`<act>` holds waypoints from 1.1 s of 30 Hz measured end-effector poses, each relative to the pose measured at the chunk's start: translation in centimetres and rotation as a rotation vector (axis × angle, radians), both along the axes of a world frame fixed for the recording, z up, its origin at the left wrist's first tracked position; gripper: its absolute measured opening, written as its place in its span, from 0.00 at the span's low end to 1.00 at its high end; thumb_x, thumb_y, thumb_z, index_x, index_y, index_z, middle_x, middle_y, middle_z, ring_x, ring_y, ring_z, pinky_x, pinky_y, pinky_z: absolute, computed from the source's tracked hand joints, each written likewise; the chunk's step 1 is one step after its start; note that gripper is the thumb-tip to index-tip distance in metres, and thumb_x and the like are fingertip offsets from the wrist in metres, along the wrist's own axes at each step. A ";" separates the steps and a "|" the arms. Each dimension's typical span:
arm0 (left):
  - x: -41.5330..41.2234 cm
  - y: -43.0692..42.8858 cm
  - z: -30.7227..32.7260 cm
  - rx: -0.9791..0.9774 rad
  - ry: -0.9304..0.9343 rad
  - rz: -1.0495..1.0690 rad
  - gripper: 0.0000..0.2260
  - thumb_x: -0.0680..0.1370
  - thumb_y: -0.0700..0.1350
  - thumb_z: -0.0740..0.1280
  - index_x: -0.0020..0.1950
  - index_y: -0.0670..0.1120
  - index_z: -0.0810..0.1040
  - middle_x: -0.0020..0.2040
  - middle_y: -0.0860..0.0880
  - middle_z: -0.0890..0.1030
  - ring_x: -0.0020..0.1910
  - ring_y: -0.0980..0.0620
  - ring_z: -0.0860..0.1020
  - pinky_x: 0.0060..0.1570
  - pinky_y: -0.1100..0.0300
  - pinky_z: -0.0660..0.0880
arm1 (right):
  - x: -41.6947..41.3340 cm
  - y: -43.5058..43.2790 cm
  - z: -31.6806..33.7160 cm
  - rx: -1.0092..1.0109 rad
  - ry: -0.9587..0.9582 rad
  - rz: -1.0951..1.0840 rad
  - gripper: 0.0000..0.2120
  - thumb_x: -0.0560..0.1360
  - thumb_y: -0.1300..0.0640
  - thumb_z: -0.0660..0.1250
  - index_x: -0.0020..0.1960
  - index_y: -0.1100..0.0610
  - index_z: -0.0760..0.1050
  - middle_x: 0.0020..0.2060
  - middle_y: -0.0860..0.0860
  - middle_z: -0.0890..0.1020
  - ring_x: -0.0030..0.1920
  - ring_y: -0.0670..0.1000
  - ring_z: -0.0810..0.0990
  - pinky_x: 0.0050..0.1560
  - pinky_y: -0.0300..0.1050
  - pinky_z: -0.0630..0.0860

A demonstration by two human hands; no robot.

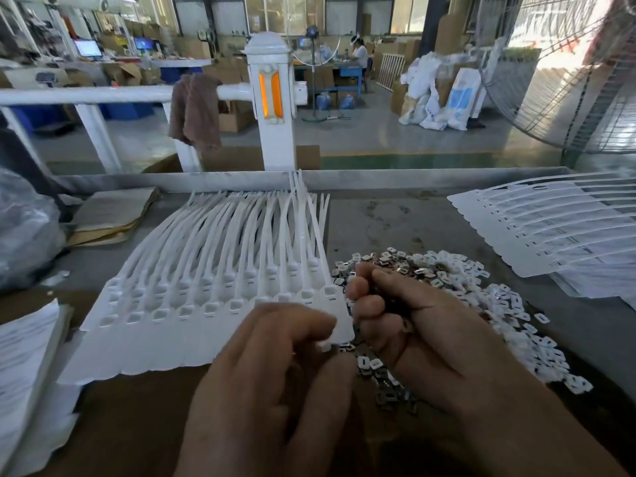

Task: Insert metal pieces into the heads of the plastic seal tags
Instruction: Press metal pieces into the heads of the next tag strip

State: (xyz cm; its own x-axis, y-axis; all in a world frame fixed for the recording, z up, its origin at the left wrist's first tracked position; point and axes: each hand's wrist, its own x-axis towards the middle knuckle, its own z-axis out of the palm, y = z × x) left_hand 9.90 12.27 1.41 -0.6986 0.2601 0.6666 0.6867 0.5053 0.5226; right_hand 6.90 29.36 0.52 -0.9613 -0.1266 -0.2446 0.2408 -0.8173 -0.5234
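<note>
Two hands: left hand (pixel 275 342) pinches one piece (pixel 325 345); right hand (pixel 395 315) curled on metal pieces (pixel 389 304).

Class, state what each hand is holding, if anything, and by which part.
Left hand: fingertips pinch a small white piece by its edge. Right hand: closed on small dark pieces, seemingly metal; exact grip hidden.

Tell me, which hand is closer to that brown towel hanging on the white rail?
Left. The left hand lies below the brown towel, nearly in line with it, over the sheet of seal tags. The right hand sits farther right, by the pile of metal pieces.
</note>
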 end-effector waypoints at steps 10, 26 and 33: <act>-3.6 1.6 -0.1 -0.155 -0.066 0.091 0.15 0.74 0.58 0.60 0.56 0.56 0.75 0.58 0.57 0.73 0.56 0.56 0.74 0.45 0.57 0.77 | 0.8 -1.6 0.0 -0.181 -0.062 0.040 0.25 0.75 0.49 0.67 0.60 0.69 0.77 0.54 0.71 0.81 0.50 0.68 0.84 0.47 0.64 0.82; -5.3 3.2 0.2 -0.311 -0.118 0.122 0.03 0.72 0.48 0.67 0.42 0.55 0.81 0.48 0.57 0.78 0.48 0.54 0.75 0.47 0.61 0.68 | 1.0 -1.2 0.3 -0.156 0.033 0.015 0.25 0.73 0.52 0.63 0.59 0.72 0.76 0.51 0.66 0.82 0.43 0.60 0.85 0.49 0.53 0.82; -5.6 3.1 0.8 -0.325 -0.196 0.053 0.07 0.72 0.52 0.66 0.37 0.64 0.71 0.44 0.64 0.74 0.46 0.65 0.71 0.44 0.70 0.66 | 1.2 -0.9 0.4 -0.123 0.079 0.040 0.22 0.75 0.56 0.61 0.57 0.75 0.77 0.50 0.66 0.82 0.43 0.58 0.85 0.44 0.51 0.84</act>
State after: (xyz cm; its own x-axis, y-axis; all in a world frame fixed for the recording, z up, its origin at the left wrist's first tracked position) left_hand 4.29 15.33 2.18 -0.8227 0.3960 0.4079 0.5582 0.6985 0.4477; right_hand 8.08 28.41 0.92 -0.9706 -0.1900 -0.1481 0.2366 -0.8671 -0.4383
